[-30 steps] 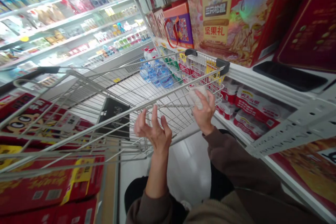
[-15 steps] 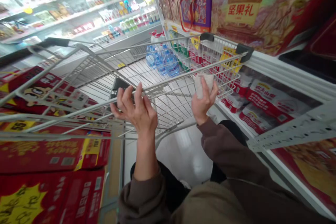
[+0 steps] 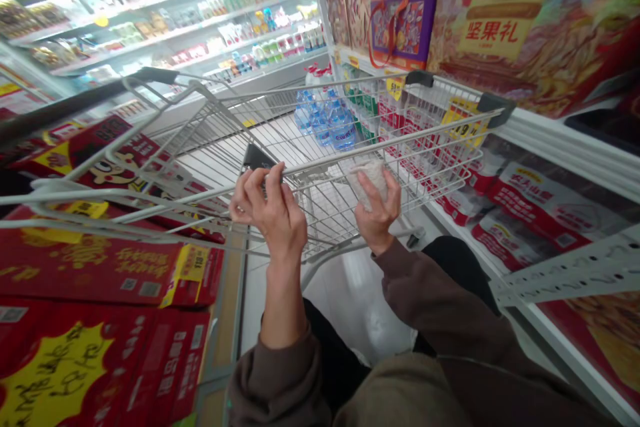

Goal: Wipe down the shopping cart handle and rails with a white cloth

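Note:
A wire shopping cart (image 3: 320, 163) stands across in front of me, its long side toward me. My left hand (image 3: 273, 210) has its fingers curled over the top rail of that side, near a dark plate (image 3: 259, 157) on the cart. In my right hand (image 3: 379, 210) is a crumpled whitish cloth (image 3: 367, 177), pressed against the side wires just below the rail. The fingers lie bent over the cloth and partly hide it.
Red boxes (image 3: 90, 280) with yellow price tags are stacked at left. At right, a shelf (image 3: 555, 140) holds gift boxes (image 3: 500, 27) above packs of bottles (image 3: 535, 200). Large water bottles (image 3: 330, 123) stand on the floor beyond the cart, before a lit display case (image 3: 175, 20).
My right hand has slid left along the cart's side with the cloth, toward my left hand. The left hand stays at the rail. My view has turned slightly left.

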`<state>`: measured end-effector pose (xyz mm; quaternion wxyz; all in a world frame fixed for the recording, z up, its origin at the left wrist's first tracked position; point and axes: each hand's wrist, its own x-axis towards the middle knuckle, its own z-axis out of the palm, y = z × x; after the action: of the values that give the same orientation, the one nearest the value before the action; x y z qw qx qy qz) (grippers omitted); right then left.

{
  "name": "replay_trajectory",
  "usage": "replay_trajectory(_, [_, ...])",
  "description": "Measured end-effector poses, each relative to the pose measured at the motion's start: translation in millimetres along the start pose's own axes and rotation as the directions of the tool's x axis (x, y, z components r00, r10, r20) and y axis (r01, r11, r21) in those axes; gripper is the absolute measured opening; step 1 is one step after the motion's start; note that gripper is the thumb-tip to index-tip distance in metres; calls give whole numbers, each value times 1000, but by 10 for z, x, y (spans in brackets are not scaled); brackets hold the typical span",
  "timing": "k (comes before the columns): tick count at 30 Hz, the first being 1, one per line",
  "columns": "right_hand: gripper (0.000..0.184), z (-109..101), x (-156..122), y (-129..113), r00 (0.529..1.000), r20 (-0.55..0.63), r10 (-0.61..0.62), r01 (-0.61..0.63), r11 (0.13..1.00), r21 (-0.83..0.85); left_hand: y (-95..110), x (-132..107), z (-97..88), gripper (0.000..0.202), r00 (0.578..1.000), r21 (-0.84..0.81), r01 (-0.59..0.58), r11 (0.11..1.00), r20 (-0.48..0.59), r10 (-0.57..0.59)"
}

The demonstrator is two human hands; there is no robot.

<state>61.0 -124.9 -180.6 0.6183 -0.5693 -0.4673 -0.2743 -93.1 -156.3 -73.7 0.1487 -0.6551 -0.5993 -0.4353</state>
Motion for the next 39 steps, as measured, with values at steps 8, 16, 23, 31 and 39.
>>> replay_trajectory(8, [61,-10,37,41,986,121,111,-125,986,114,-92,-15,-18,41,998,11,-65,998,-12,65])
replay_trajectory(16, [56,-45,11,136,995,11,101,-102,983,152,-85,-16,-57,43,998,-27,-54,998,19,54])
replay_trajectory(23, [54,-71,-173,-183,994,96,-50,29,978,207,-135,-2,-192,44,994,-35,-87,996,64,89])
replay_trajectory(31, [55,44,-181,-377,995,-8,98,-96,986,139,-544,131,-474,39,1000,10,-9,1000,-17,9])
replay_trajectory(39, [45,35,-272,-618,997,44,58,-67,970,234,-576,94,-451,41,999,19,-44,999,4,44])
